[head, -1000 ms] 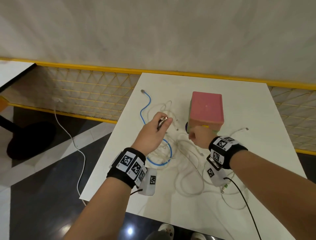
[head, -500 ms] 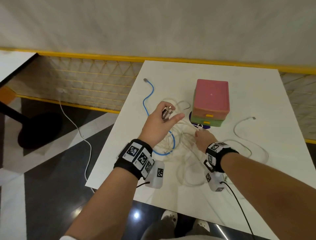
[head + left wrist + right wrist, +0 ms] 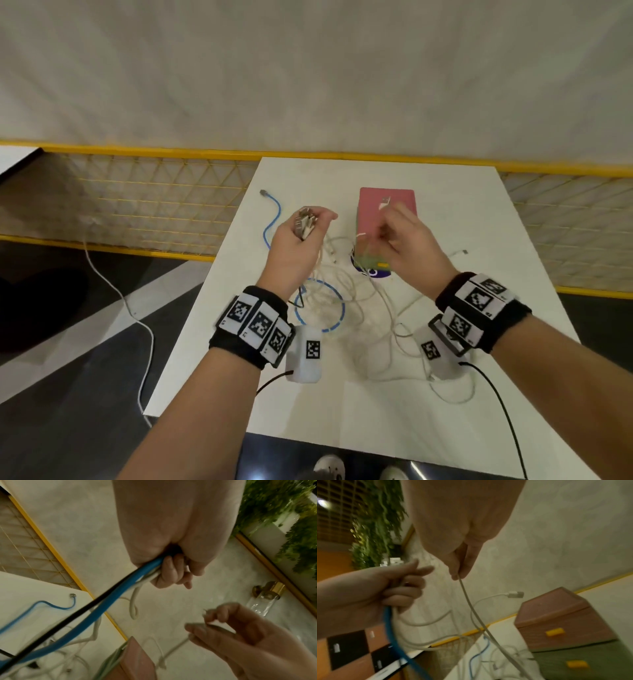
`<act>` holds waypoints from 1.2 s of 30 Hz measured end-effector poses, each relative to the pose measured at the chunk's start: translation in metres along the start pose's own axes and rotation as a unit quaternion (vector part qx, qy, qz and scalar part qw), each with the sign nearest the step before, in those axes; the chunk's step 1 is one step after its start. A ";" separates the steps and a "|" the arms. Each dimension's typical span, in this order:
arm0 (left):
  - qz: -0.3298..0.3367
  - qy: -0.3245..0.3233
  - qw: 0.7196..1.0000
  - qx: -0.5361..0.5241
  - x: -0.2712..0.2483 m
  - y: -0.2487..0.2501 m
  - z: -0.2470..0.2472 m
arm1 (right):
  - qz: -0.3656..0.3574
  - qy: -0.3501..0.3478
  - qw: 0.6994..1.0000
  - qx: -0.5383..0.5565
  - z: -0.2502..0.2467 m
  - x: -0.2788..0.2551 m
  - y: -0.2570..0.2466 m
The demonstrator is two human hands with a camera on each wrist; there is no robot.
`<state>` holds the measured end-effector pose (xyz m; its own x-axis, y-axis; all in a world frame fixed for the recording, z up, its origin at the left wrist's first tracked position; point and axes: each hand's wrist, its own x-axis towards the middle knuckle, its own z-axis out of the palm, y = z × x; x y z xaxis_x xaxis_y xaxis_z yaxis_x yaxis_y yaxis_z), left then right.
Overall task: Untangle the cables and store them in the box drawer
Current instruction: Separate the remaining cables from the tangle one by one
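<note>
- The left hand [image 3: 294, 246] grips a bunch of cable ends, fingers curled round them.
- The right hand [image 3: 407, 240] pinches one white cable [image 3: 471, 604] – raised in front of the box [image 3: 385, 219].
- Remaining cables [image 3: 342, 301] lie tangled on the table [image 3: 496, 308], at the box's 7 o'clock.
- Step: untangling – next, likely draw the white cable free; drawers look closed.

White table [image 3: 445, 394], yellow railing [image 3: 137, 150], plants [image 3: 283, 500]

Tangled cables [image 3: 346, 305] crowd the table [image 3: 479, 212] before the box [image 3: 387, 222].
</note>
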<state>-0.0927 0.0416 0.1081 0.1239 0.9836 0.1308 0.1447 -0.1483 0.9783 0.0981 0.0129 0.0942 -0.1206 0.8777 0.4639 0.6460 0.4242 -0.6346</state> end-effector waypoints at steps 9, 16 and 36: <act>-0.011 -0.128 0.992 -0.005 -0.009 0.013 0.015 | -0.039 -0.067 0.995 0.062 0.007 -0.006 -0.036; -0.049 -0.167 0.985 -0.014 -0.010 0.007 0.011 | -0.033 -0.083 0.992 0.093 0.006 -0.009 -0.036; -0.042 -0.116 0.991 0.059 -0.002 0.023 -0.011 | 0.124 -0.156 0.976 0.084 0.001 -0.020 0.001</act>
<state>-0.0999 0.0378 0.1322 0.3260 0.9454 -0.0038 0.2767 -0.0916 0.9566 0.1006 -0.0045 0.0836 -0.2167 0.9721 0.0899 0.5541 0.1983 -0.8085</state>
